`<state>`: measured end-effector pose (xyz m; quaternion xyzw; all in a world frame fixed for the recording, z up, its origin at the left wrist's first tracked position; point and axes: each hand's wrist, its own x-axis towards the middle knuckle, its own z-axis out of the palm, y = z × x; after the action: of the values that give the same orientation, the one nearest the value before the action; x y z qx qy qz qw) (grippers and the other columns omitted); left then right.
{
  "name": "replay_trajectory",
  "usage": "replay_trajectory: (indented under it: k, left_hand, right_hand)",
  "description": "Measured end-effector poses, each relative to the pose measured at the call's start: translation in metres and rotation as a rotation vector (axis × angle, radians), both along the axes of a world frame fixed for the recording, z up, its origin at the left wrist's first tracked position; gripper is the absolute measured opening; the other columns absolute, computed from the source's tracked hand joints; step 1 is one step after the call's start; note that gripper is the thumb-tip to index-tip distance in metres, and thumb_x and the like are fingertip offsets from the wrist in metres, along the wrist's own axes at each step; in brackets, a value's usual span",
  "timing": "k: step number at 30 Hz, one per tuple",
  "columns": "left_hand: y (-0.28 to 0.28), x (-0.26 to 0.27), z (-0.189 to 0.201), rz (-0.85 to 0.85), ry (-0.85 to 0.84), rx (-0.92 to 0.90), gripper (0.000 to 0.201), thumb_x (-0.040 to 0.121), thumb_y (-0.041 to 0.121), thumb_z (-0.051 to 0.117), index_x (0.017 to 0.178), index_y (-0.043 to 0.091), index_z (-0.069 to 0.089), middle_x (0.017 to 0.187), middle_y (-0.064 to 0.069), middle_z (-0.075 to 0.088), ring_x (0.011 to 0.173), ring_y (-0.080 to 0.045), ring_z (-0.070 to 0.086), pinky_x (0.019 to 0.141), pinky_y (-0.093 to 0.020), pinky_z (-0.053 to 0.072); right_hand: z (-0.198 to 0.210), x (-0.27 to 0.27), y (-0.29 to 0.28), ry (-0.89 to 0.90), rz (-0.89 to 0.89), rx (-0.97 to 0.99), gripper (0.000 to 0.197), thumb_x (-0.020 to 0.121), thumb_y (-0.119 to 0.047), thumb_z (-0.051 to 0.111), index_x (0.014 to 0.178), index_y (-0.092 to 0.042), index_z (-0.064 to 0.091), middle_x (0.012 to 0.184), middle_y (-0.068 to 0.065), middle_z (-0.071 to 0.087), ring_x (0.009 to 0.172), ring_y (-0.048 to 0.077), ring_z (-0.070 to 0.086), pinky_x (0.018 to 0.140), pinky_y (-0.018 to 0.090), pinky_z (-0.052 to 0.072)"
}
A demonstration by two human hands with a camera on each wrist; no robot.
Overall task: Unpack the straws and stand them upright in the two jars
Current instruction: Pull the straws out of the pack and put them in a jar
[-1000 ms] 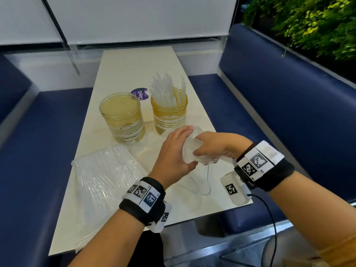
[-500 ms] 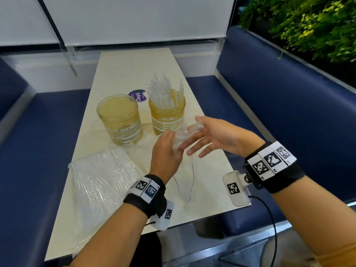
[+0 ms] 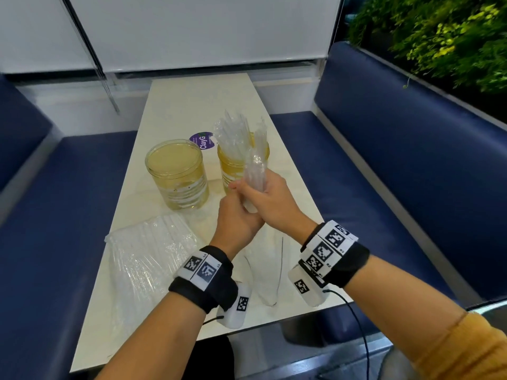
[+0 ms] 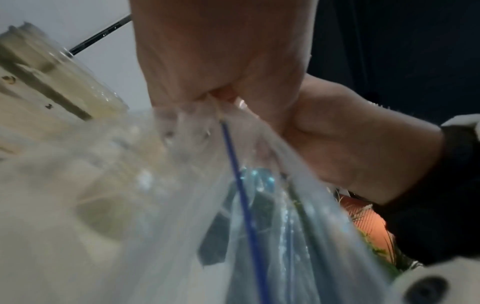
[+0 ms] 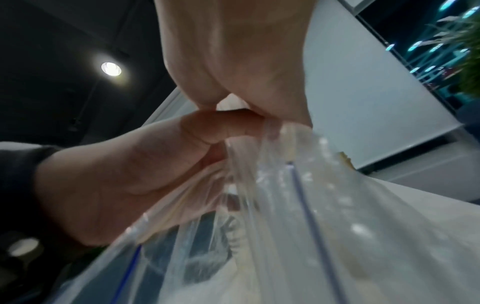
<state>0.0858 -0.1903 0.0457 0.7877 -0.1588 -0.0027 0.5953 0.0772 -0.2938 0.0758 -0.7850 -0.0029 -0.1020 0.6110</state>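
Both hands meet in front of the right jar [image 3: 233, 167]. My right hand [image 3: 270, 204] grips a bundle of clear straws [image 3: 255, 171] that stands upright and looks wrapped in crinkled plastic at its top. My left hand [image 3: 238, 218] grips the lower end, where the clear zip bag [image 3: 266, 267] hangs down to the table. In both wrist views curled fingers pinch the bag [image 4: 233, 205] [image 5: 285, 205], which has a blue zip line. The right jar holds several straws [image 3: 236, 133] standing up. The left jar [image 3: 177, 174] holds none.
A second clear pack of straws [image 3: 148, 259] lies flat at the table's near left. A purple sticker [image 3: 201, 139] sits behind the jars. Blue benches [image 3: 384, 174] flank the narrow table [image 3: 192, 100]. Cables hang off the near edge.
The right hand, open half a second ago, now grips the bundle. The bundle has turned upright and risen in front of the right jar, with both hands pressed together.
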Motion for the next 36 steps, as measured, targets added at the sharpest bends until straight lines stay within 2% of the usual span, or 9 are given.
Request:
replay_trajectory:
  k: [2,4,6,9,14,18,25,31,36]
  left_hand:
    - [0.005,-0.001,-0.004,-0.009,0.030,0.024,0.048,0.072,0.020,0.088,0.112,0.016,0.063,0.103,0.005,0.069,0.097,-0.006,0.064,0.079,-0.014,0.052]
    - [0.013,-0.001,-0.011,-0.014,0.053,0.020,0.057,0.067,0.033,0.092,0.113,0.018,0.063,0.105,0.005,0.068,0.098,-0.009,0.061,0.081,-0.019,0.050]
    - [0.019,-0.002,-0.016,-0.033,0.060,0.013,0.057,0.065,0.037,0.093,0.113,0.022,0.065,0.105,0.006,0.067,0.100,-0.012,0.061,0.085,-0.029,0.054]
    - [0.022,-0.003,-0.015,-0.054,0.078,-0.022,0.056,0.070,0.023,0.091,0.120,0.022,0.065,0.113,0.009,0.063,0.099,-0.008,0.064,0.084,-0.039,0.061]
    - [0.026,0.002,-0.008,-0.094,0.067,-0.054,0.055,0.074,0.018,0.089,0.124,0.019,0.066,0.119,0.007,0.061,0.100,-0.009,0.067,0.081,-0.044,0.062]
    - [0.027,0.005,-0.004,-0.130,0.092,-0.069,0.050,0.075,0.017,0.088,0.120,0.018,0.067,0.120,0.006,0.062,0.097,-0.009,0.067,0.081,-0.043,0.061]
    - [0.031,0.007,-0.006,-0.165,0.105,-0.079,0.044,0.077,0.019,0.086,0.118,0.019,0.068,0.117,0.009,0.061,0.097,-0.010,0.068,0.079,-0.040,0.062]
    - [0.031,0.010,-0.010,-0.167,0.112,-0.074,0.043,0.079,0.019,0.084,0.118,0.021,0.068,0.117,0.010,0.062,0.099,-0.010,0.068,0.082,-0.042,0.061]
    - [0.031,0.012,-0.011,-0.159,0.120,-0.069,0.040,0.079,0.020,0.084,0.116,0.023,0.068,0.117,0.014,0.063,0.098,-0.010,0.069,0.077,-0.030,0.059]
  right_hand:
    - [0.016,0.002,0.001,-0.034,0.003,-0.012,0.020,0.096,-0.021,0.064,0.104,-0.004,0.069,0.086,0.005,0.075,0.081,0.009,0.073,0.078,0.027,0.060]
    - [0.044,0.006,-0.003,-0.079,-0.006,-0.057,0.021,0.099,-0.019,0.059,0.098,0.001,0.066,0.072,0.004,0.071,0.065,0.002,0.068,0.068,0.014,0.053]
    - [0.078,0.015,-0.009,-0.132,0.003,-0.056,0.026,0.100,-0.017,0.056,0.090,0.006,0.064,0.065,0.007,0.067,0.057,0.007,0.063,0.066,0.020,0.054]
    - [0.131,0.039,-0.020,-0.243,0.024,0.067,0.020,0.099,-0.016,0.055,0.087,-0.001,0.061,0.065,0.008,0.063,0.058,0.019,0.062,0.065,0.038,0.057]
    - [0.170,0.113,-0.033,-0.479,-0.049,0.157,0.012,0.098,-0.014,0.055,0.099,-0.003,0.056,0.073,0.006,0.061,0.066,0.019,0.064,0.063,0.035,0.055]
    - [0.149,0.165,-0.032,-0.486,-0.071,0.145,0.009,0.097,-0.006,0.053,0.104,0.000,0.053,0.082,0.007,0.056,0.069,0.015,0.060,0.069,0.027,0.055]
    - [0.069,0.205,-0.032,-0.127,-0.097,0.028,0.022,0.097,-0.013,0.058,0.118,-0.009,0.054,0.099,0.010,0.065,0.080,0.012,0.066,0.066,0.015,0.053]
    - [0.021,0.204,-0.033,0.041,-0.156,-0.011,0.018,0.087,-0.012,0.073,0.101,-0.014,0.063,0.099,0.005,0.070,0.095,0.018,0.070,0.089,0.030,0.054]
    - [0.028,0.196,-0.027,-0.146,-0.272,-0.065,0.043,0.072,-0.019,0.086,0.108,-0.019,0.063,0.098,-0.008,0.068,0.092,0.010,0.066,0.081,0.024,0.057]
